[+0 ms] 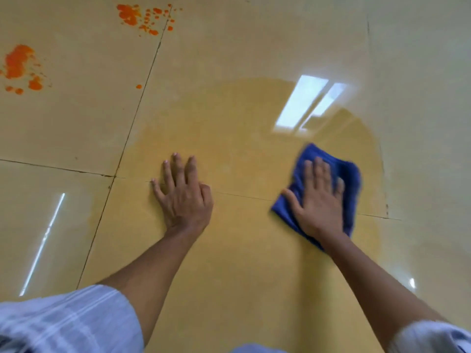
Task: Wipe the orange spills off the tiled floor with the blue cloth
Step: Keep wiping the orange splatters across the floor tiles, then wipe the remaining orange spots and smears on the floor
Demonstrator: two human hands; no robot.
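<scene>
floor: glossy beige tiles (76,118) | dark grout lines | ceiling-light reflections (300,103)

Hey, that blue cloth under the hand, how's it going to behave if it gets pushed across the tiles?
The blue cloth is bunched and folded under the flat right hand, so it is probably soft and floppy. It would likely crumple rather than stay flat when pushed. The tiled floor looks glossy, reflecting lights, so the cloth should slide easily.

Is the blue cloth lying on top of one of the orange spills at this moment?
No, the blue cloth lies under the right hand, far from the orange spills at upper left.
</scene>
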